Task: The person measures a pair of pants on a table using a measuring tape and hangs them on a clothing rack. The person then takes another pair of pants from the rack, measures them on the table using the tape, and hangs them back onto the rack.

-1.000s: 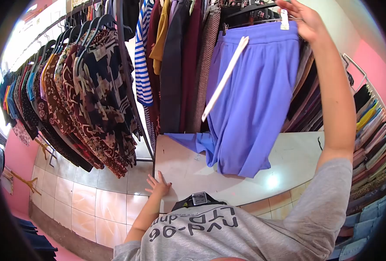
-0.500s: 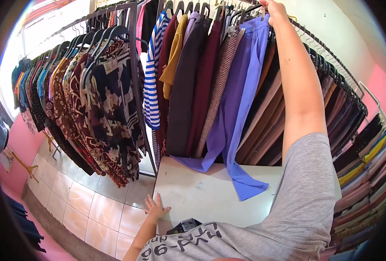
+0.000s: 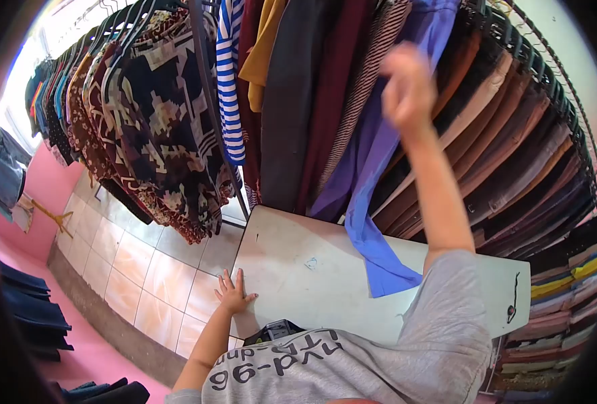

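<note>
Blurred by motion, my right hand [image 3: 409,91] is raised in front of a pair of purple trousers [image 3: 372,161]; how its fingers are set is unclear. The trousers hang among other garments, and one leg [image 3: 382,259] drapes onto the white table [image 3: 298,236]. My left hand [image 3: 233,294] rests with fingers spread at the table's left edge, holding nothing. A dark device with a strap [image 3: 278,330] shows between my grey shirt and the table.
Patterned shirts [image 3: 163,114] hang on a rack at the left. Brown and dark trousers [image 3: 507,135] hang close together at the right. Folded clothes [image 3: 561,303] are stacked at the far right. A small dark cord [image 3: 512,303] lies on the table's right end.
My right hand has let go at the top of the purple trousers and come down. The view has tilted downward. My left hand stays at the table's edge.
</note>
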`<state>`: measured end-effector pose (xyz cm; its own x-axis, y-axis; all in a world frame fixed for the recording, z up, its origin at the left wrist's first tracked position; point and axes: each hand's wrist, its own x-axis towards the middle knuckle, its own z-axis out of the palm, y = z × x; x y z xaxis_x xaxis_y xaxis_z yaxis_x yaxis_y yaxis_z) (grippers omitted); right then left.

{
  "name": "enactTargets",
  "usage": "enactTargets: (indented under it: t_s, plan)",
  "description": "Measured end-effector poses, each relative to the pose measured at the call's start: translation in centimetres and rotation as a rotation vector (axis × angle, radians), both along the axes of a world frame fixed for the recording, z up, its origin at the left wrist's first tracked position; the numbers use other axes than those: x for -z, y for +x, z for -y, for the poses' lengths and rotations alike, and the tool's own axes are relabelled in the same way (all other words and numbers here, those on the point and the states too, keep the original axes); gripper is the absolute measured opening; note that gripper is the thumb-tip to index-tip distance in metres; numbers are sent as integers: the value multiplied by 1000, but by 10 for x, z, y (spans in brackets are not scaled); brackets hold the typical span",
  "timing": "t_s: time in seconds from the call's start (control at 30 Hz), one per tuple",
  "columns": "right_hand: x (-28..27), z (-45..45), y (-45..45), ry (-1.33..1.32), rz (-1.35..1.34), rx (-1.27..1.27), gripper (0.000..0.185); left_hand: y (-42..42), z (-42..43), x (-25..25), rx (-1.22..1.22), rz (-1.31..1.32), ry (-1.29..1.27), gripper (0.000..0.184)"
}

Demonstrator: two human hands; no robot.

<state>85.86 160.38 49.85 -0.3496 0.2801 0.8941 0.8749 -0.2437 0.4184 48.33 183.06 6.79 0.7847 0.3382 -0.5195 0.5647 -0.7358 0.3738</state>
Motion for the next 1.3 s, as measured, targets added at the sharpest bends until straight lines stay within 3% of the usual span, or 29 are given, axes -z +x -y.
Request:
enactTargets:
  t_s: [0.03,0.1,0.17,0.2,0.23,0.27,0.3,0.37,0.43,0.5,0.57,0.63,0.7,0.8,0.87,0.93,1.0,1.07,1.13,1.17,1.23,1.27,1.3]
  plan:
    - [48,-3,-2,-173,-149,-1,18,0,-1,-2,14,-14,19,105]
    - [148,5,17,-628,-674,485,16,-1,-1,-2,7,-25,26,105]
    - [235,32,68,-651,-616,774,24,2,0,-3,7,-30,33,105]
    - [265,53,97,-653,-623,766,24,2,0,-5,9,-35,38,105]
    - [290,74,125,-681,-516,965,30,1,0,-7,13,-41,43,105]
    - [291,77,131,-703,-399,1160,35,1,0,-7,7,-50,47,105]
    - [295,74,134,-704,-408,1153,35,1,0,-8,5,-50,47,105]
    - [302,63,134,-655,-633,1294,44,2,0,-8,7,-60,52,105]
    - [322,37,165,-973,-1459,839,46,1,-2,-7,27,-83,49,110]
    - [315,22,124,-757,-1361,351,46,0,-2,-10,33,-94,54,110]
    - [290,16,74,-589,-1549,506,38,3,-1,-9,24,-87,52,110]
    - [305,44,35,-280,-1530,-25,28,0,0,-8,6,-51,59,106]
    - [301,89,-6,-239,-2081,-228,25,-1,1,-8,-1,-55,57,106]
    - [342,139,-32,-76,-2283,-27,38,-1,-1,-6,0,-57,54,106]
    - [367,149,-38,-252,-2043,526,54,-2,0,-5,3,-60,51,107]
    - [367,121,-38,-544,-2134,462,66,-1,-1,-5,0,-64,51,107]
    - [376,84,-17,-723,-2057,581,62,0,-2,-5,4,-66,51,107]
    - [439,54,38,-706,-2209,489,51,0,-3,-5,4,-67,52,107]
    - [537,33,115,-410,-2298,268,45,1,-2,-7,6,-79,46,107]
    - [522,22,116,-405,-2294,256,45,1,-2,-8,4,-74,56,107]
    - [467,-7,102,-281,-1858,241,43,1,-3,-8,1,-88,41,107]
    - [456,-9,96,-281,-1852,233,43,1,-2,-8,0,-82,44,107]
    - [452,-7,88,-568,-1855,482,44,0,-2,-7,-5,-74,46,107]
